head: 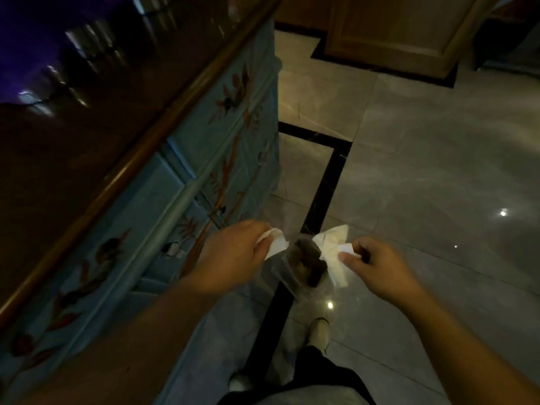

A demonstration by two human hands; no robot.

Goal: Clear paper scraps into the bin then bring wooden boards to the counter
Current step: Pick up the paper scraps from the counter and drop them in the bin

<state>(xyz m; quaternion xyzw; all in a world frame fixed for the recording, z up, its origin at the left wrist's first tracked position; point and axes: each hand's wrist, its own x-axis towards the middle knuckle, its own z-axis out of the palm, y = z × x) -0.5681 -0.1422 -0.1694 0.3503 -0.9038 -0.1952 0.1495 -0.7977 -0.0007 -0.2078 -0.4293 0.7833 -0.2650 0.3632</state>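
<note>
A crumpled white paper scrap (333, 255) is pinched in the right hand (377, 270), fingers curled shut on it. A smaller white paper scrap (276, 244) is gripped the same way in the left hand (233, 255). Between and below them sits a small clear bin (304, 264) on the shiny grey tile floor (438, 171). A blue painted cabinet (187, 182) stands to the left.

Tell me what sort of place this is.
Probably a furnished room in a home, dimly lit: a blue painted cabinet with a wooden top, glossy floor tiles with black borders, and a small clear bin on the floor.
</note>
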